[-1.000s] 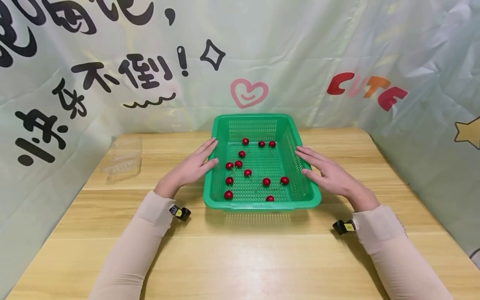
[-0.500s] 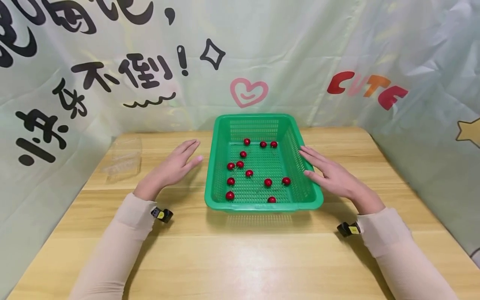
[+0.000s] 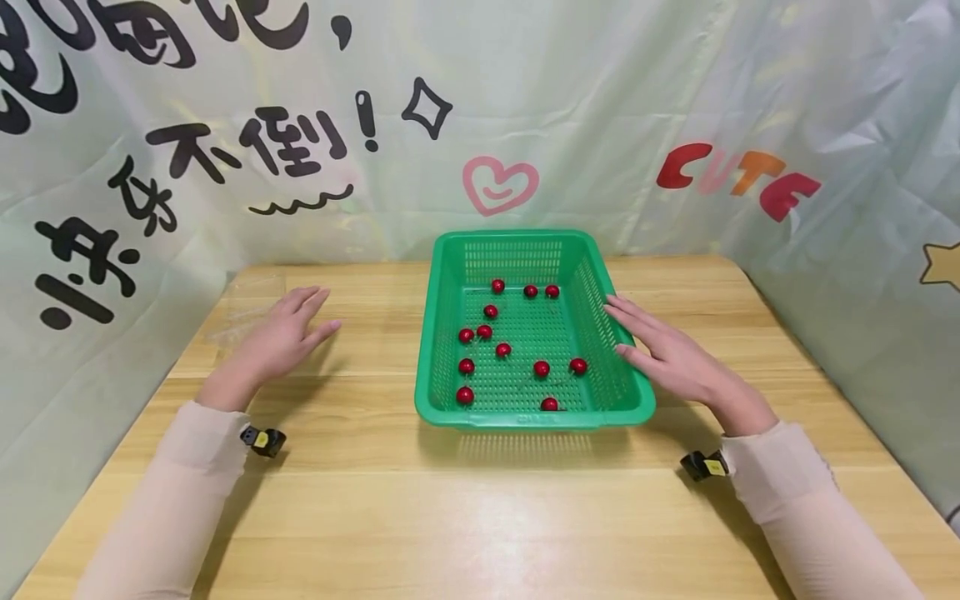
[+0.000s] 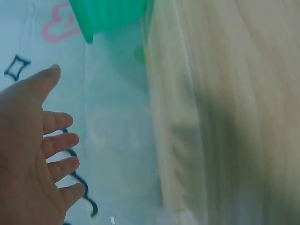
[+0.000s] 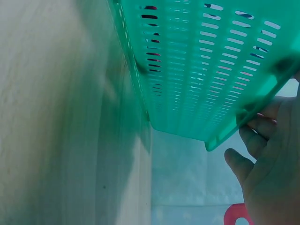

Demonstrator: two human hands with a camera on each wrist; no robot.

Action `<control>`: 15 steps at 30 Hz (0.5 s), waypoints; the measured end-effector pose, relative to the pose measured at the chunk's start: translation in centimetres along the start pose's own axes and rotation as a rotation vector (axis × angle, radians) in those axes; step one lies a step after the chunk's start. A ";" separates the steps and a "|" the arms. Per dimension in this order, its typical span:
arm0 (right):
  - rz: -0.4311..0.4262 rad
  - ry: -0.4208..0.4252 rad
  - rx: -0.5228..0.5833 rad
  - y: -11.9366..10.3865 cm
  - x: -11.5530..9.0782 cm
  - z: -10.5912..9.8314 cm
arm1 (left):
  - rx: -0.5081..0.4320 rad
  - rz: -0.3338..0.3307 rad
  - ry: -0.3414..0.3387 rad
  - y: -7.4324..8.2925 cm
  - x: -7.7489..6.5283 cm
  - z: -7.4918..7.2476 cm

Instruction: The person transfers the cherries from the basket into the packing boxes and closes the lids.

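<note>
A green plastic basket (image 3: 517, 419) stands on the table with several red cherries (image 3: 503, 350) scattered over its floor. My right hand (image 3: 670, 354) rests its fingertips on the basket's right rim, fingers straight; in the right wrist view they lie against the rim's edge. My left hand (image 3: 279, 340) is off to the left, apart from the basket, with nothing in it. Its fingers (image 4: 58, 144) look relaxed and spread in the left wrist view. Just behind the left hand is a clear plastic container (image 3: 258, 292), partly hidden by it.
The wooden table (image 3: 480, 517) ends at a hanging printed cloth (image 3: 585, 125) behind the basket and on both sides. Small black cameras (image 3: 263, 440) sit at the wrists.
My left hand has let go of the basket's left rim and moved left toward the clear container. The right hand stays at the rim; the basket appears slightly shifted right and nearer.
</note>
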State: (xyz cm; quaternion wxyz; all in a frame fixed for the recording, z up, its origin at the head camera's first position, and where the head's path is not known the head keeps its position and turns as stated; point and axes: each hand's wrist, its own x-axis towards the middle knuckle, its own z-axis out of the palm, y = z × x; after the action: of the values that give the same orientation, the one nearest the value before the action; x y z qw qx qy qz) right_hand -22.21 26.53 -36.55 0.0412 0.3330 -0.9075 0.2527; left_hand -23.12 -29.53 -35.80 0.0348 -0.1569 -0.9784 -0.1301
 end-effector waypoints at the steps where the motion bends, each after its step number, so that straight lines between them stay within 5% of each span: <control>1: 0.002 0.003 0.001 0.0 0.0 0.0 | 0.022 -0.006 0.010 -0.7 -0.2 -0.1; 9: 0.019 -0.017 0.004 0.2 -0.2 -0.1 | 0.143 -0.059 0.096 -4.2 -1.9 -0.7; 15: 0.023 -0.007 0.006 0.2 -0.1 0.1 | 0.167 -0.119 0.093 -6.0 -3.0 -0.6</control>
State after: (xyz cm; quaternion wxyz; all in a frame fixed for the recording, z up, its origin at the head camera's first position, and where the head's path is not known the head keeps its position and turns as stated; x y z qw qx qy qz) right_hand -22.21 26.69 -36.71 0.0340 0.3238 -0.9105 0.2548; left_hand -22.17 -36.04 -36.97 0.0852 -0.0889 -0.9908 -0.0570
